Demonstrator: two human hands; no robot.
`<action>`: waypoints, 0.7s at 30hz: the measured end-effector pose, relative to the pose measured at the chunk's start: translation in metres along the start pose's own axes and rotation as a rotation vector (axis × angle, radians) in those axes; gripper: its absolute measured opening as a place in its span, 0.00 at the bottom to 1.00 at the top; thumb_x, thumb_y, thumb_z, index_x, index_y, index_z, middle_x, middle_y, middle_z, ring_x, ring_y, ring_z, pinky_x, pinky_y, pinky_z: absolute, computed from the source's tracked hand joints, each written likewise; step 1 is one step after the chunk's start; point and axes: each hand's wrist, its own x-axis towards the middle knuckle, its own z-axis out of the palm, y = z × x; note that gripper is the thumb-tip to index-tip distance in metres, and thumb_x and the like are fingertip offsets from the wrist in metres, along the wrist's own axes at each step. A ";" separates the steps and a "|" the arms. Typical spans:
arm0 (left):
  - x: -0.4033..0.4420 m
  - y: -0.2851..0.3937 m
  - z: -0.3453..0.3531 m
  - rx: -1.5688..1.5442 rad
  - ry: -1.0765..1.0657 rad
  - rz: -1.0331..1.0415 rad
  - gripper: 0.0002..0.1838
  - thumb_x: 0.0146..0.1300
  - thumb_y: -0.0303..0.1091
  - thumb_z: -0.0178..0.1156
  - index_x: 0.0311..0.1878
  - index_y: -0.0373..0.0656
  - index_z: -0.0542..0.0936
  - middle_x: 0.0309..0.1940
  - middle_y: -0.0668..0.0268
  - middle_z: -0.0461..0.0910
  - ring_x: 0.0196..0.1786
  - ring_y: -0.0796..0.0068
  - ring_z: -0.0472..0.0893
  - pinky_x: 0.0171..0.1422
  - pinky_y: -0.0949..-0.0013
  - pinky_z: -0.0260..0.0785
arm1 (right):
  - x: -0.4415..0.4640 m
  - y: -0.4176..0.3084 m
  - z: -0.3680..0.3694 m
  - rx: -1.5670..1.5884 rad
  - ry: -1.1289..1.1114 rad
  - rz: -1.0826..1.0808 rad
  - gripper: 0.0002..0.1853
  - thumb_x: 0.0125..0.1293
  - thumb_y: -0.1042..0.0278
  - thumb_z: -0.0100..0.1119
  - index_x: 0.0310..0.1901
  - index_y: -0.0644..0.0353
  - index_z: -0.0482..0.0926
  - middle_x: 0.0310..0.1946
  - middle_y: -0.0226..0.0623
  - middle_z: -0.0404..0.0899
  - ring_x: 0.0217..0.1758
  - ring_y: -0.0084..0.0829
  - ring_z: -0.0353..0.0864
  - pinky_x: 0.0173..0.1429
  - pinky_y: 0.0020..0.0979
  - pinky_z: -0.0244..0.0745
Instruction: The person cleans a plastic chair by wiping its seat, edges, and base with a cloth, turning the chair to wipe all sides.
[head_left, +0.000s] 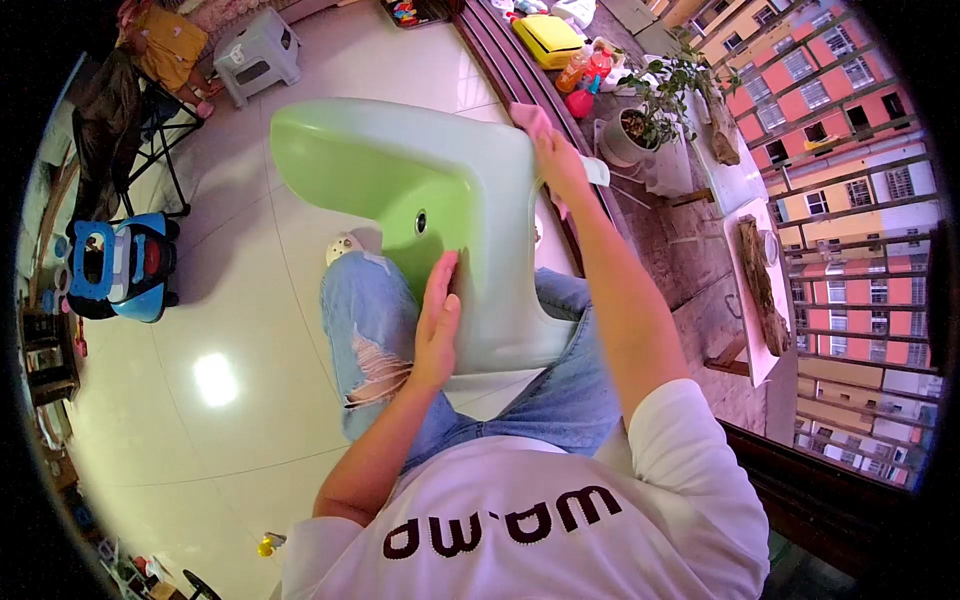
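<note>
Across my knees stands a large moulded plastic piece (500,220), pale green inside and whitish at its outer edges. A small round hole with a dark, shiny rim (421,221) sits in its green inner face. My right hand (563,165) is closed on a pink cloth (532,120) and presses it to the far right edge of the piece. Part of the cloth is hidden under the fingers. My left hand (437,325) rests against the near green wall, fingers stretched out and holding nothing.
On the tiled floor at left stands a blue toy car (125,265); behind are a black folding chair (110,130), a grey stool (258,55) and a person in yellow (165,50). At right, beyond the door track, are a potted plant (632,135), bottles (590,72) and a yellow box (548,40).
</note>
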 end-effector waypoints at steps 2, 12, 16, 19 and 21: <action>-0.001 0.004 0.001 0.015 -0.002 -0.007 0.36 0.72 0.51 0.41 0.72 0.32 0.51 0.72 0.54 0.53 0.75 0.63 0.50 0.77 0.64 0.36 | 0.010 0.057 0.000 -0.053 0.069 0.028 0.28 0.70 0.42 0.40 0.55 0.60 0.71 0.46 0.61 0.76 0.52 0.57 0.76 0.55 0.48 0.68; 0.005 -0.011 -0.001 -0.336 0.140 -0.140 0.31 0.74 0.46 0.40 0.72 0.35 0.54 0.72 0.57 0.56 0.74 0.66 0.55 0.77 0.65 0.41 | -0.033 0.160 -0.084 -0.153 0.155 0.177 0.27 0.70 0.44 0.39 0.50 0.60 0.77 0.45 0.57 0.79 0.51 0.56 0.78 0.55 0.46 0.70; 0.008 0.000 -0.004 -0.413 0.173 -0.237 0.29 0.74 0.46 0.35 0.72 0.38 0.55 0.73 0.54 0.54 0.74 0.61 0.53 0.78 0.62 0.40 | -0.050 0.043 -0.079 0.089 0.246 0.030 0.28 0.69 0.43 0.42 0.49 0.63 0.78 0.44 0.56 0.80 0.48 0.56 0.79 0.53 0.44 0.72; 0.007 0.002 -0.006 -0.472 0.172 -0.225 0.30 0.74 0.48 0.33 0.71 0.37 0.55 0.73 0.54 0.53 0.74 0.60 0.54 0.78 0.61 0.39 | -0.074 -0.049 -0.059 0.043 0.078 0.003 0.28 0.69 0.44 0.44 0.51 0.64 0.76 0.42 0.56 0.80 0.45 0.55 0.80 0.51 0.46 0.74; 0.008 0.003 -0.007 -0.445 0.151 -0.207 0.31 0.74 0.50 0.33 0.71 0.37 0.55 0.73 0.54 0.53 0.74 0.59 0.54 0.78 0.61 0.39 | -0.085 -0.069 -0.018 0.139 -0.005 -0.164 0.25 0.70 0.49 0.45 0.55 0.64 0.73 0.50 0.56 0.77 0.54 0.54 0.77 0.58 0.45 0.71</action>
